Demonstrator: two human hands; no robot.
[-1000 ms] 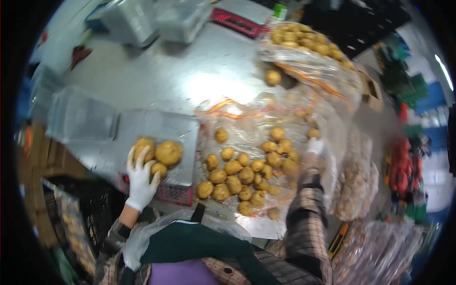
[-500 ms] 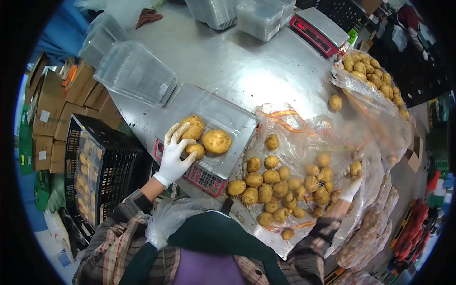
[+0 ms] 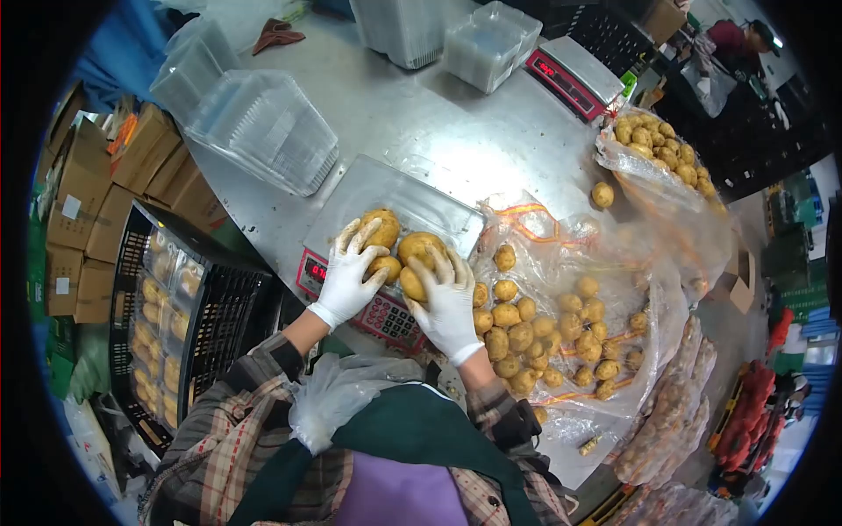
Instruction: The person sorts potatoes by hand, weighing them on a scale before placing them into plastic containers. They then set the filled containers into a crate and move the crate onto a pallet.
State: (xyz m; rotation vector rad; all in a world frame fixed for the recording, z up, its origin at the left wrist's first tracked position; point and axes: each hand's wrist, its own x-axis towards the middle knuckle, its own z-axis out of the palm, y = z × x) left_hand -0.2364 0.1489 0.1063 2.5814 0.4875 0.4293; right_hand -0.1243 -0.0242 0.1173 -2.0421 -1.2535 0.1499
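Observation:
Four hand-sized potatoes would be too exact a count where fingers overlap them; several potatoes (image 3: 421, 246) sit grouped on the pan (image 3: 361, 195) of a red-fronted digital scale (image 3: 386, 319). My left hand (image 3: 353, 279), in a white glove, curls its fingers over two potatoes on the group's left side. My right hand (image 3: 447, 309), gloved too, wraps its fingers round potatoes on the right side. The fingers partly hide the potatoes and the scale's display. Right of the scale, many loose potatoes (image 3: 520, 335) lie on an opened clear plastic bag (image 3: 561, 254).
Stacked clear plastic trays (image 3: 263, 131) lie beyond the scale, with more trays (image 3: 491, 44) at the back. A second scale (image 3: 574, 77) stands back right, near a bag of potatoes (image 3: 662, 149). At left is a black crate (image 3: 219, 307) of packed potatoes. A person (image 3: 732, 44) is far right.
My right hand has moved left from the loose potatoes to the scale, where another potato now shows under it. My left hand stays at the potatoes on the pan.

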